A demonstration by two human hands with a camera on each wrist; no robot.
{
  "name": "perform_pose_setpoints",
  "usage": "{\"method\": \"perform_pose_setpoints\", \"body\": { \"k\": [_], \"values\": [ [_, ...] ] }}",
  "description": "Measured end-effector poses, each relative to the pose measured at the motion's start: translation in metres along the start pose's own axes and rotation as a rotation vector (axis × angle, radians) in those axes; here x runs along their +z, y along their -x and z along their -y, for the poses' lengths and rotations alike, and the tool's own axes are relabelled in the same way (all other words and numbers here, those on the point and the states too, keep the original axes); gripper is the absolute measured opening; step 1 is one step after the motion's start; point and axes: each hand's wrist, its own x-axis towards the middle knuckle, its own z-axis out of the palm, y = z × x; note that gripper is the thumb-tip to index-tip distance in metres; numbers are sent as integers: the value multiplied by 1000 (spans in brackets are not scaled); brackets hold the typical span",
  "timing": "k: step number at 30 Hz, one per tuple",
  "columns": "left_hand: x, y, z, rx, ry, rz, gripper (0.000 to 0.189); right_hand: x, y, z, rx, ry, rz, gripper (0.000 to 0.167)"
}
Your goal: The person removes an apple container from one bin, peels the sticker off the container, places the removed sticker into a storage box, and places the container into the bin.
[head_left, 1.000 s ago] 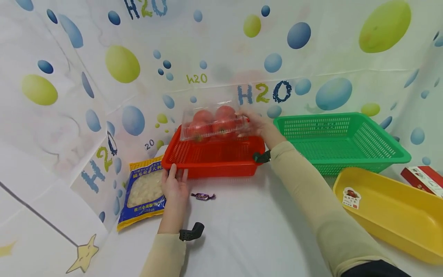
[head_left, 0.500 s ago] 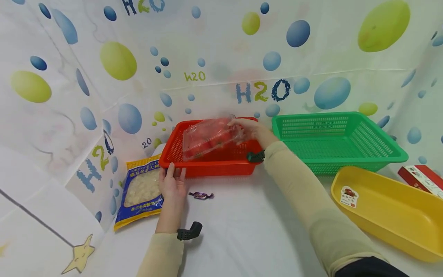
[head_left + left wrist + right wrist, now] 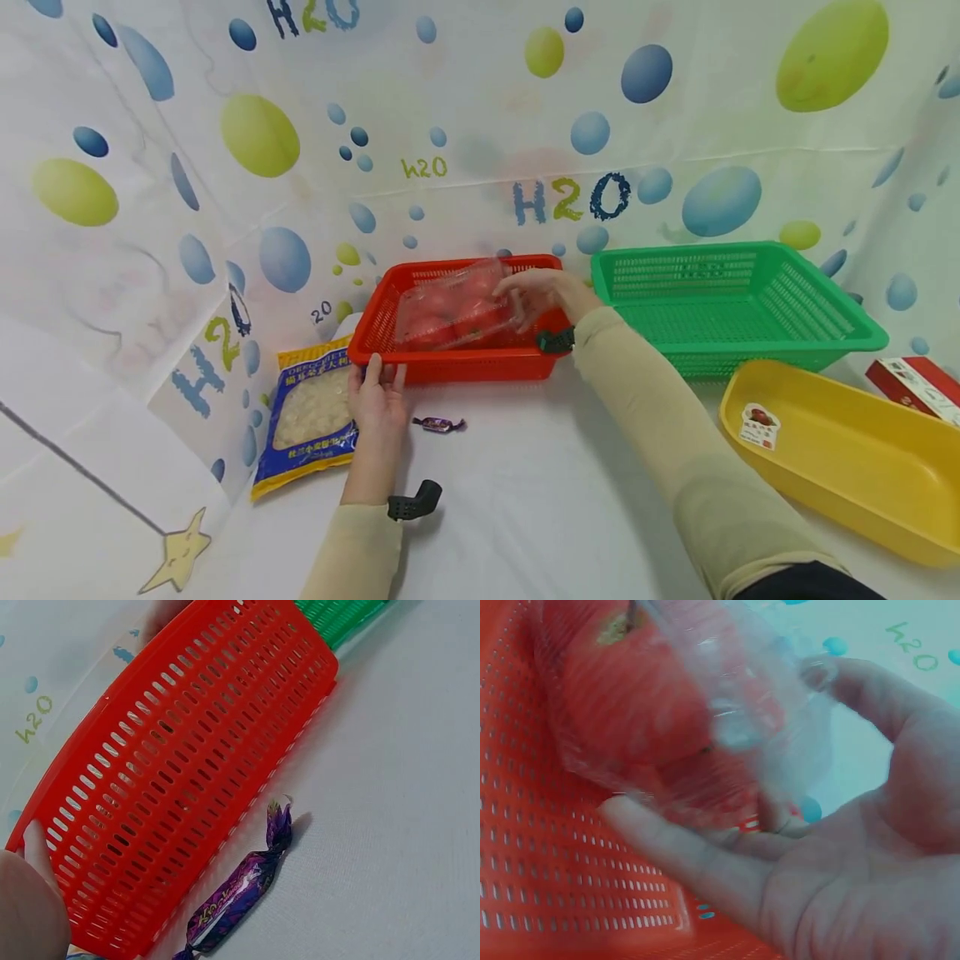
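A clear plastic box of red apples [image 3: 450, 312] lies tilted inside the red basket [image 3: 480, 367], its right end raised. My right hand [image 3: 543, 293] holds that right end, and the right wrist view has thumb and fingers around the clear plastic beside an apple [image 3: 634, 690]. My left hand [image 3: 377, 404] grips the basket's front left rim. In the left wrist view only part of this hand shows, at the lower left against the slotted wall [image 3: 180, 765]. A purple wrapped candy [image 3: 439, 425] lies on the white cloth just in front of the basket.
A blue and yellow bag of pasta [image 3: 311, 417] lies left of the left hand. To the right stand a green basket [image 3: 705, 321] and a yellow tray [image 3: 847, 458], with a red and white box [image 3: 915, 387] behind. A patterned curtain hangs close behind the baskets.
The right hand has lowered the apple box from above the red basket down into it. The left hand has stayed at the basket's front left rim.
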Motion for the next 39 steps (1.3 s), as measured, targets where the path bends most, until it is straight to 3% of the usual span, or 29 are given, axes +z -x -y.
{"method": "perform_pose_setpoints", "body": {
  "k": [6,11,16,23,28,33,39],
  "values": [
    [-1,3,-2,8,5,15,52,8,-1,1,66,10,11,20],
    [0,2,-1,17,6,14,52,8,0,2,61,66,55,30],
    [1,1,-3,28,5,22,51,7,1,7,62,163,3,50],
    [1,1,-3,12,17,9,50,5,8,9,23,231,-82,55],
    [1,1,0,5,22,15,51,-5,22,9,-38,147,-115,59],
    [-1,3,-1,-18,40,34,51,-16,38,14,-81,46,-97,62],
    [-1,3,-5,-47,66,49,56,-29,62,23,-187,15,-89,59]
  ]
}}
